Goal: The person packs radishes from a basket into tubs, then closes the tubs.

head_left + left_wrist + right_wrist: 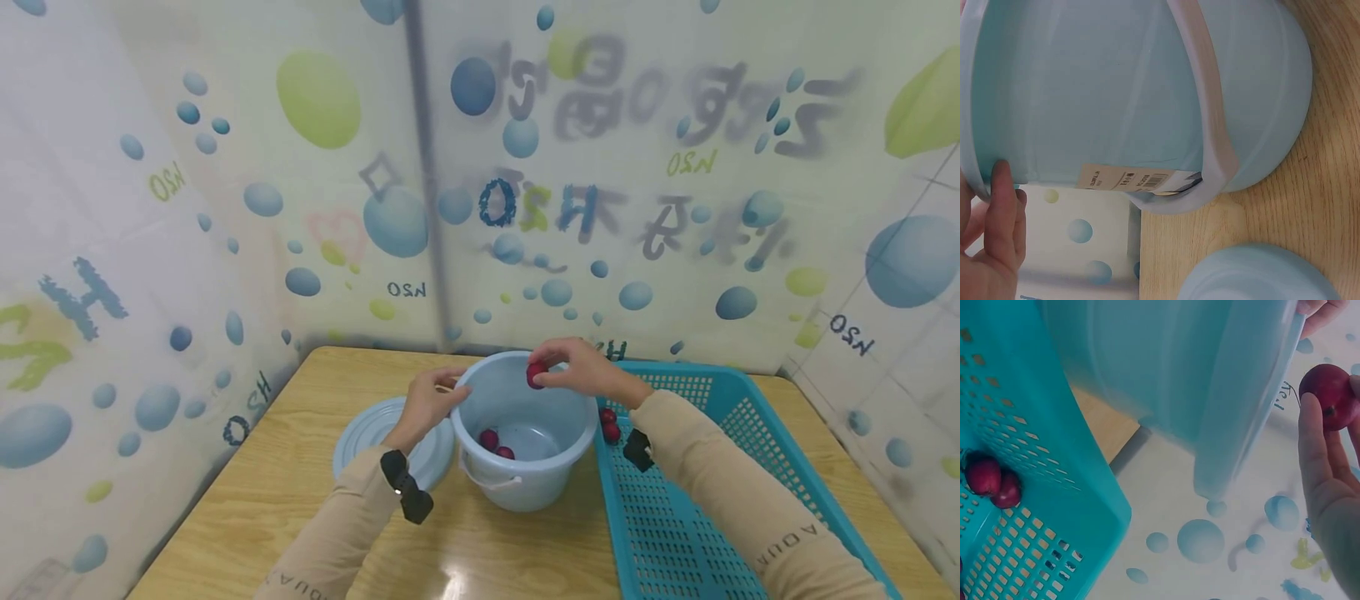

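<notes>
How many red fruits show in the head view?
5: one red fruit in the right hand, two fruits inside the bucket, two others in the basket. The right sleeve and bucket may hide more.

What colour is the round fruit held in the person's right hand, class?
The fruit is dark red; it shows best in the right wrist view.

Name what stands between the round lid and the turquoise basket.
The pale blue bucket stands between the round lid and the turquoise basket, as the head view shows.
</notes>
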Available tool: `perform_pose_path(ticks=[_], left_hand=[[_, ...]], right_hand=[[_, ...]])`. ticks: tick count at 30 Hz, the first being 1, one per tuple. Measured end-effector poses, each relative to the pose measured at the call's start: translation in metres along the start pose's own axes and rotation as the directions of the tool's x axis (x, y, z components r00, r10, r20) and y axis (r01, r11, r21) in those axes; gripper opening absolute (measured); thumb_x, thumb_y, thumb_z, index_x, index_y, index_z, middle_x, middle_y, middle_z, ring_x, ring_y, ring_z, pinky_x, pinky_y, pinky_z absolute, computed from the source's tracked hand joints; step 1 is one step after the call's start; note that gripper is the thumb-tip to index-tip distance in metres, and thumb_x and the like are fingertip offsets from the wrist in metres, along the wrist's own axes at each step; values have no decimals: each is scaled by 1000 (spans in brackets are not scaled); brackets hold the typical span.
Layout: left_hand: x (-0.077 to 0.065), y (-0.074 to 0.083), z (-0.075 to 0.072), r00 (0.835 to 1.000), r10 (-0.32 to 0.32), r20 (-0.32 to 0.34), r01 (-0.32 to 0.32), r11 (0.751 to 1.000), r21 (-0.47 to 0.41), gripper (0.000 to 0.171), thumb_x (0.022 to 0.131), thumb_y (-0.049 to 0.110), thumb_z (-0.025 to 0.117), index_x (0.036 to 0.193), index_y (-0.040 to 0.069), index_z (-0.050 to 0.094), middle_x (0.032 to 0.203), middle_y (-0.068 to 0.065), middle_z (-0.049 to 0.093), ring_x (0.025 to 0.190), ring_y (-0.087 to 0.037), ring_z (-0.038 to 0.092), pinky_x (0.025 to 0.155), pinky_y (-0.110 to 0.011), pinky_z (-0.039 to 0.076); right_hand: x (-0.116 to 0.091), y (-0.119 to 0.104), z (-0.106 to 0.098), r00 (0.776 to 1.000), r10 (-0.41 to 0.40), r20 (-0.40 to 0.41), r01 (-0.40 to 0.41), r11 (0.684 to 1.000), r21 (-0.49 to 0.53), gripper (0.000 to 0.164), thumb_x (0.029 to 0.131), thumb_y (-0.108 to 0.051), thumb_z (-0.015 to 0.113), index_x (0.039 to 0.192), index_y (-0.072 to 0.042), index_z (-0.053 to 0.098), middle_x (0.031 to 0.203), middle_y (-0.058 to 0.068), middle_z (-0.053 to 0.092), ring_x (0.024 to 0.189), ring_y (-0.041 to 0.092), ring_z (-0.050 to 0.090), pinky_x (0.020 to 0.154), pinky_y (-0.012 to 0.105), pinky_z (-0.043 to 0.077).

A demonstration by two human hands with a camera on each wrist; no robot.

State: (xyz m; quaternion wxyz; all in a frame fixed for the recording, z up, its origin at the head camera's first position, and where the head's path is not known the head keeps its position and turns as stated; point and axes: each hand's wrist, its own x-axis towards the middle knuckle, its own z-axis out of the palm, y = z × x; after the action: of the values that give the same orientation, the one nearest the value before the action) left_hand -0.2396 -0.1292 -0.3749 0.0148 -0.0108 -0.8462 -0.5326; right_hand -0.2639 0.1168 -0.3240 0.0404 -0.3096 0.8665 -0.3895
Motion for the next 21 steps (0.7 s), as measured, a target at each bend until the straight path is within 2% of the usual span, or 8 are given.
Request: perform_pose_path(ticks=[7,11,14,21], left_hand=[[0,-1,0,1000,-6,-3,6,1000,12,34,79,14,65,113,11,61,93,-10,58,79,-19,59,58,-28,53],[1,-1,0,1000,-10,-1,10,1000,14,33,80,14,65,113,11,61,93,-10,58,79,-19,59,58,-27,53],[1,0,0,1000,-9,-2,9,1000,13,34,79,14,65,113,11,61,93,-10,58,79,-19,59,58,-27,53],[1,1,0,1000,1,-2,-1,1000,9,33,79,13,65,112,11,61,92,-10,57,77,-19,59,58,-28,53]], right_hand=[[1,1,1,999,-21,47,23,999,-23,26,79,-9,65,103,-3,62,98,7,62,95,26,57,82,40,48],[1,2,3,998,-6,64,8,999,-35,30,79,-9,65,107,-1,60,105,12,61,97,27,57,83,42,46],[1,4,3,998,4,66,-2,999,-41,34,79,-11,65,110,1,58,110,15,58,100,29,56,82,41,47],[-1,7,1,998,-14,53,15,1000,-13,35,78,-15,67,108,0,59,108,14,59,97,29,57,78,37,50]])
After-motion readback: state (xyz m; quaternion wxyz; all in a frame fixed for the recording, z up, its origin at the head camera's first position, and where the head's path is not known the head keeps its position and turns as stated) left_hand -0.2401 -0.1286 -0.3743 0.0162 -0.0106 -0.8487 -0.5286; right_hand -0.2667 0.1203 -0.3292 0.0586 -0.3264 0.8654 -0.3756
